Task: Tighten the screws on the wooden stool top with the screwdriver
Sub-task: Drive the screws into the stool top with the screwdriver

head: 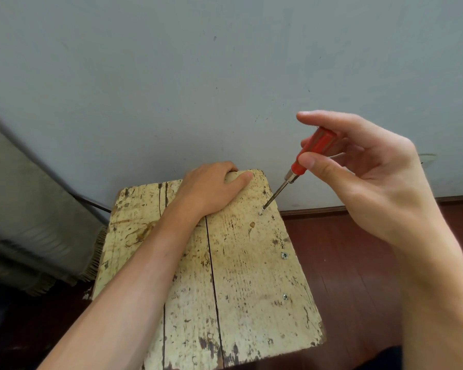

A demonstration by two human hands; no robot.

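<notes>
Right hand [372, 177] drives the screwdriver [296, 170] into a screw [261, 212] while the left hand [211, 188] steadies the stool top [241, 276].

The right hand is clamped on the red handle, pinching it between thumb and fingertips, with the index finger stretched out above it. The tool slants down and to the left from this hand, and its tip sits in the screw on the stool top, just right of the left hand. The left hand grips the top's far edge, fingers curled over it and thumb lying flat on the wood. Two more screws [284, 255] [285, 297] sit in the wood below the right hand, nearer the person, along the right edge. A grey wall [225, 76] stands beyond both hands; dark wood floor [345, 263] lies under the right forearm.
</notes>
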